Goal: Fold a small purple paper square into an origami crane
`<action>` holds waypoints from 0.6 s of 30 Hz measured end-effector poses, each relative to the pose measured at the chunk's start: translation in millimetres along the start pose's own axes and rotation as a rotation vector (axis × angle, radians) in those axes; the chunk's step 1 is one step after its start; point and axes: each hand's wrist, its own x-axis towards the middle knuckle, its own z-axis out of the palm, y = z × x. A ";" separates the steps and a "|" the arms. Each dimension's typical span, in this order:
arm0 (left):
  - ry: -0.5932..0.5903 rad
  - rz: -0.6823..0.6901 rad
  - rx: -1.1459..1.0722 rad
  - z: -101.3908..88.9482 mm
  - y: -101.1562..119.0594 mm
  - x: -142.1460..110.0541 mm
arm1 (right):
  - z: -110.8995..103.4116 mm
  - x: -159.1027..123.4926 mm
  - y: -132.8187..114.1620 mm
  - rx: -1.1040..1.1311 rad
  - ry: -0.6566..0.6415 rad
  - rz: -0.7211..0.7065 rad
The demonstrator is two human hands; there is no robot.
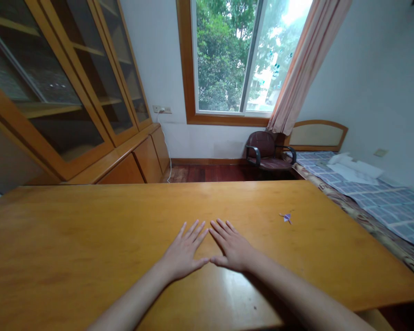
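My left hand [184, 252] lies palm down on the wooden table [89, 239], its fingers stretched out and spread. Beside it my right hand [232, 247] also rests flat, palm down. The two thumbs and index fingers come together at their tips, or nearly so, around a patch of bare tabletop. Neither hand holds anything. Farther right on the table sits a small purple-and-white folded paper piece [287, 218], apart from both hands and nearer to the right one.
A glass-fronted wooden cabinet [106, 115] stands at the left. Beyond the table are a window [224, 59], a pink curtain [307, 64] and a dark red armchair [262, 147]. A bed [372, 193] with a checked cover runs along the right wall. A white cord [165, 142] hangs from an outlet.
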 end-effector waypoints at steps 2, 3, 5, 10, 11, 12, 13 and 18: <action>0.008 -0.004 0.002 0.2 0.4 -0.1 | 0.4 0.2 0.1 -0.004 0.004 0.000; 0.018 0.000 0.006 0.8 0.2 -0.2 | 0.6 0.4 0.2 -0.003 0.003 -0.001; 0.041 0.010 0.017 2.4 -0.6 -0.3 | 1.1 0.7 0.4 -0.001 -0.002 -0.003; 0.060 0.013 0.022 5.6 -2.6 -0.6 | 2.3 0.5 0.7 0.001 0.007 0.001; 0.057 0.013 0.018 5.8 -2.7 -0.5 | 2.4 0.4 0.7 0.004 0.008 0.000; 0.055 0.014 0.014 5.9 -2.8 -0.5 | 2.6 0.2 0.8 0.006 0.009 -0.001; 0.054 0.015 0.011 5.9 -3.0 -0.4 | 2.8 0.1 0.9 0.008 0.012 -0.001; 0.084 0.027 0.019 8.0 -4.8 -0.7 | 2.9 0.3 1.3 0.010 0.015 -0.006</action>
